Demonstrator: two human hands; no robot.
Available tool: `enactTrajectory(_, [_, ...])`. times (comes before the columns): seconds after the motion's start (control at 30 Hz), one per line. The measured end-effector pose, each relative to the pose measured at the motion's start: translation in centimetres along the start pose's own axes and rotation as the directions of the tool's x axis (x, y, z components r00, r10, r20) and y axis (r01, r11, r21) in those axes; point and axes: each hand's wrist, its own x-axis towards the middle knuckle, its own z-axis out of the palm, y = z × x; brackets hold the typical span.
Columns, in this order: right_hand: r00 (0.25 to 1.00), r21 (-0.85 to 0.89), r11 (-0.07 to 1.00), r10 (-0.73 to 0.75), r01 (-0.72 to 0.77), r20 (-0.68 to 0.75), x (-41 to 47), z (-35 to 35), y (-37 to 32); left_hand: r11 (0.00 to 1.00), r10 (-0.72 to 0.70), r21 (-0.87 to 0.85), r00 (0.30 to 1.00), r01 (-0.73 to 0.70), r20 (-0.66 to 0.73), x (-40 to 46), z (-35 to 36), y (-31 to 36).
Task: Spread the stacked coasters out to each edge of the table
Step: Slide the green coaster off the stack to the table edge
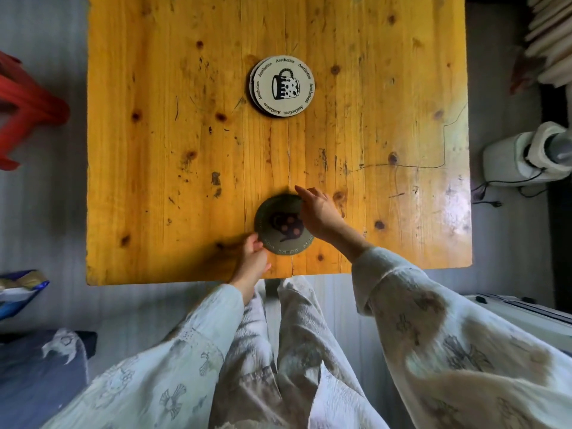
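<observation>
A stack of round coasters (282,86) lies near the middle of the wooden table (154,150); its top one is cream with a black mug drawing and printed words around the rim. A dark green coaster (280,226) with a mug drawing sits close to the near edge. My left hand (252,258) pinches its lower left rim. My right hand (318,210) holds its upper right rim, fingers curled over the edge and covering part of it.
A red stool (28,109) stands on the floor to the left. A white appliance with a cable (526,156) sits to the right. A blue bag (18,289) lies at the lower left, pale furniture (523,311) at the lower right.
</observation>
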Motion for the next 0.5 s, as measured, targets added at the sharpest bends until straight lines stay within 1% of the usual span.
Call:
enactTrajectory(0.1, [0.999, -0.002, 0.999, 0.050, -0.050, 0.009, -1.0, 0.7, 0.6, 1.000, 0.015, 0.004, 1.000, -0.015, -0.009, 0.1, -0.2, 0.5])
enactTrajectory(0.23, [0.996, 0.119, 0.989, 0.088, -0.089, 0.012, -3.3, 1.3, 1.4, 0.995, 0.058, 0.078, 0.998, -0.059, 0.014, 0.1, -1.1, 1.1])
enactTrajectory(0.33, [0.991, 0.215, 0.968, 0.136, -0.131, -0.007, -4.5, 2.0, 1.5, 0.995, 0.072, 0.067, 0.997, -0.073, 0.014, -0.1, -1.6, 1.5])
enactTrajectory(0.43, [0.977, 0.264, 0.944, 0.210, -0.197, -0.023, -5.1, 2.8, 1.7, 0.992, 0.103, 0.065, 0.994, -0.105, 0.040, -0.5, -1.9, 1.5])
enactTrajectory(0.5, [0.966, 0.295, 0.924, 0.257, -0.241, -0.016, -5.2, 3.0, 1.7, 0.990, 0.133, 0.031, 0.990, -0.134, 0.043, -0.8, -2.0, 1.3])
